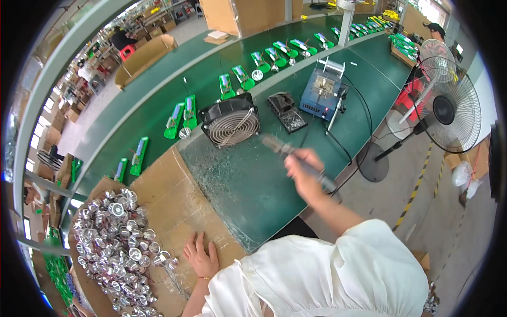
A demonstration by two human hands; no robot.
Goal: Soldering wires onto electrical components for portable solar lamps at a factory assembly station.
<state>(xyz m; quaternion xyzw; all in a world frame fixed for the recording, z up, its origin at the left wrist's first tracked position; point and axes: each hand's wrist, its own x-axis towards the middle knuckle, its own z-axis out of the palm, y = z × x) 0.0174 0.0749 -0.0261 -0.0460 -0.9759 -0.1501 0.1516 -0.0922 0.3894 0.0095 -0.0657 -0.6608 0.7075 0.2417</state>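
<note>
My left hand lies on the brown cardboard sheet with its fingers apart and nothing in them. To its left is a big heap of small shiny silver reflector cups, some with thin wires. My right hand is closed round a long grey-handled tool, held above the green bench. Motion smears the tool, and I cannot tell its exact kind; its far end looks brownish. Just beyond that end stands a square black fan with a wire grille. A black stand with a tray is to the fan's right.
A blue box-shaped machine with black cords stands on the bench. Behind it, a belt carries a row of green housings. Pedestal fans stand on the floor at right. A person is at the far right.
</note>
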